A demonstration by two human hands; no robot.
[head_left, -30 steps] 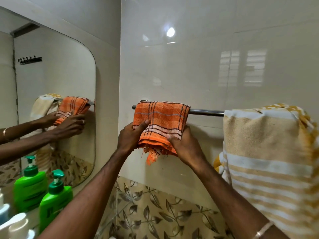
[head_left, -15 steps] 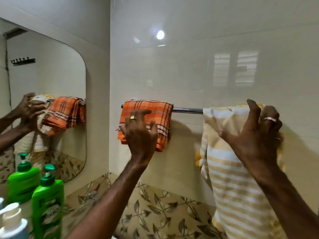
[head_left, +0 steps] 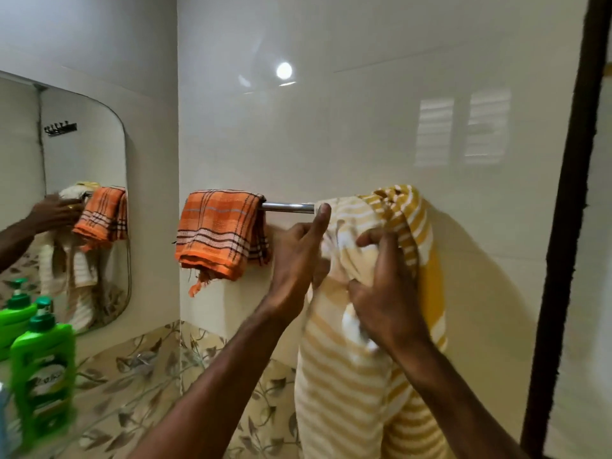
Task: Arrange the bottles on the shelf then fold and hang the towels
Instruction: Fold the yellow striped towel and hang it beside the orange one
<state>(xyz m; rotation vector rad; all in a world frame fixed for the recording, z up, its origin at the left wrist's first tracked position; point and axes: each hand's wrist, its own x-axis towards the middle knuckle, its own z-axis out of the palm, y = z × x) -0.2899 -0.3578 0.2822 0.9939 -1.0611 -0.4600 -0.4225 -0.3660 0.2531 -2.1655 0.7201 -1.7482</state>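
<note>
Both hands (left hand, right hand) grip striped towel.

One camera sits on the person's head; it looks forward, close to the towel rail on the wall; a mirror shows at the left edge.

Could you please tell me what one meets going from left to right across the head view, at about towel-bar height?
mirror → orange checked towel → bare chrome bar → left hand → right hand → dark vertical frame
</note>
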